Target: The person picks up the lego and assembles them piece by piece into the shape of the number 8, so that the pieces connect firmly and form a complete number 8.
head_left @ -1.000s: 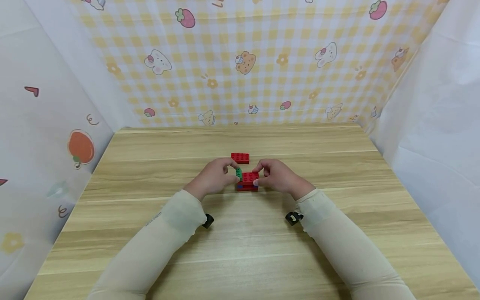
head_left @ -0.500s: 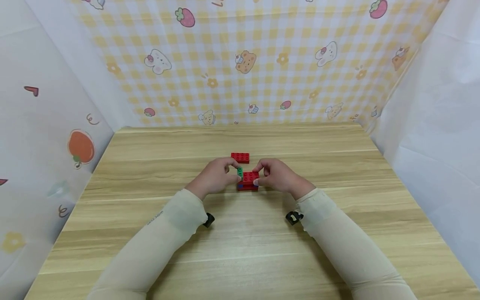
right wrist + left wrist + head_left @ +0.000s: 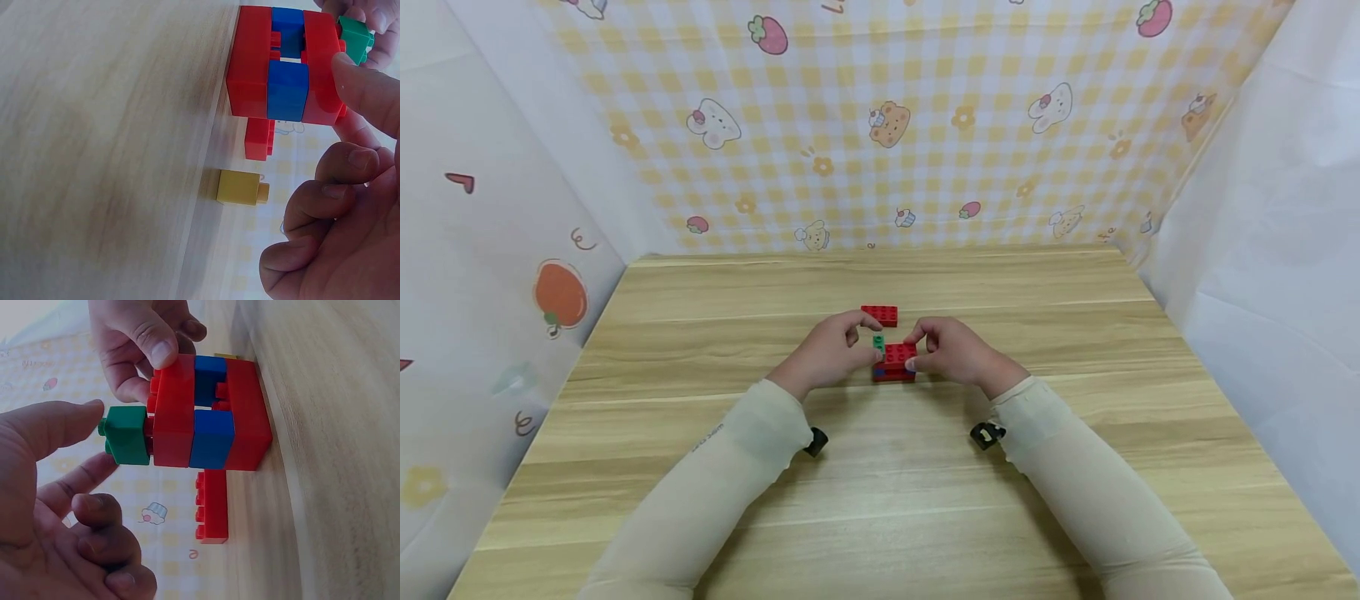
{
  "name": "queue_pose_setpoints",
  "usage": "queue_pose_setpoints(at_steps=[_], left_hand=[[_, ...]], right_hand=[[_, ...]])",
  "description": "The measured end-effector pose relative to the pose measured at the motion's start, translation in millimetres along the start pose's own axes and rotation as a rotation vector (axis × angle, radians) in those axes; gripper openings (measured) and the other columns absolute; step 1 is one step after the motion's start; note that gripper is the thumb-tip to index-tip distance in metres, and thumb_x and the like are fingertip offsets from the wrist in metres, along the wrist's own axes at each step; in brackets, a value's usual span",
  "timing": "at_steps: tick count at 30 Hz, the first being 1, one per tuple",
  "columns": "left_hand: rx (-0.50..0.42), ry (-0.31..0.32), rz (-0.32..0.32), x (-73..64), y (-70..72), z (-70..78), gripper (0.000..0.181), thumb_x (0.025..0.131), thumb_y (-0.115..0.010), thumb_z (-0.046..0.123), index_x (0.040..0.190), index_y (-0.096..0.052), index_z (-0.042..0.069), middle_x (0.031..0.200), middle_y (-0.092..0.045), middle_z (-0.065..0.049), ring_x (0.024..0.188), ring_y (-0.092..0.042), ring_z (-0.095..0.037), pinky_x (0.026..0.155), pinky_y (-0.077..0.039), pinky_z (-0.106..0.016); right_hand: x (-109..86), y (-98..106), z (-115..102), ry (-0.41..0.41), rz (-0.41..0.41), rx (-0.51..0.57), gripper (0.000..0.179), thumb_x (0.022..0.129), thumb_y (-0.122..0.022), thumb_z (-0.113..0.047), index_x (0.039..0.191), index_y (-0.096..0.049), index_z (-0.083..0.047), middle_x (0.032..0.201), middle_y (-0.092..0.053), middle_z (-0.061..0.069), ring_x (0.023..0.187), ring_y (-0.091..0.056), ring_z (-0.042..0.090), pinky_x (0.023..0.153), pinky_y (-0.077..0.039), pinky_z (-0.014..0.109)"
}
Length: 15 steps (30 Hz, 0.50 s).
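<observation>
In the head view, the block stack [image 3: 895,360] stands on the table [image 3: 895,500] between the left hand [image 3: 835,352] and right hand [image 3: 955,354]; a loose red block [image 3: 883,316] lies just behind, before a patterned cloth [image 3: 850,150].

In the left wrist view, the left thumb and index finger are apart around the green block [image 3: 128,434] atop the stack; blue blocks [image 3: 214,440] separate the red layers.

In the right wrist view, the right thumb and index finger pinch the upper red block [image 3: 320,94]; a yellow block [image 3: 237,187] sits near the stack.
</observation>
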<state>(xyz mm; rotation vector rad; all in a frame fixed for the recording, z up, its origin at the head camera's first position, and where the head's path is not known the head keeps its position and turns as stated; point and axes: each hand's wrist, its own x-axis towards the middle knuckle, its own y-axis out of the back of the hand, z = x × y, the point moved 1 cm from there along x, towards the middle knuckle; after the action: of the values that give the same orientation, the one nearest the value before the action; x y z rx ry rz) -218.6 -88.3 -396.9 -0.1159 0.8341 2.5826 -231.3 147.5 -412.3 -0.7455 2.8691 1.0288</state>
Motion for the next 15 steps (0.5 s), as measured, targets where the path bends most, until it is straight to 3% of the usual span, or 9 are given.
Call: queue_pose_setpoints(at_steps=[7, 15], left_hand=[[-0.083, -0.044, 0.015, 0.7, -1.2, -6.6, 0.036, 0.097, -0.076, 0.024, 0.13, -0.066, 0.015, 0.074, -0.034, 0.0, 0.059, -0.033, -0.018, 0.058, -0.032, -0.032], [-0.138, -0.049, 0.016, 3.9, -4.5, -14.7, 0.024, 0.098, -0.075, 0.022, 0.122, -0.069, 0.018, 0.072, -0.034, 0.001, 0.057, -0.032, -0.017, 0.055, -0.031, -0.03]], right_hand=[[-0.5, -0.1, -1.1, -0.008, -0.001, 0.006, 0.021, 0.093, -0.082, -0.014, 0.111, -0.072, -0.009, 0.071, -0.047, 0.002, 0.064, -0.044, 0.018, 0.06, -0.039, 0.03], [-0.1, -0.5, -1.2, -0.018, 0.001, 0.005, 0.022, 0.093, -0.082, -0.013, 0.111, -0.072, -0.009, 0.071, -0.047, 0.002, 0.065, -0.045, 0.018, 0.061, -0.039, 0.03]])
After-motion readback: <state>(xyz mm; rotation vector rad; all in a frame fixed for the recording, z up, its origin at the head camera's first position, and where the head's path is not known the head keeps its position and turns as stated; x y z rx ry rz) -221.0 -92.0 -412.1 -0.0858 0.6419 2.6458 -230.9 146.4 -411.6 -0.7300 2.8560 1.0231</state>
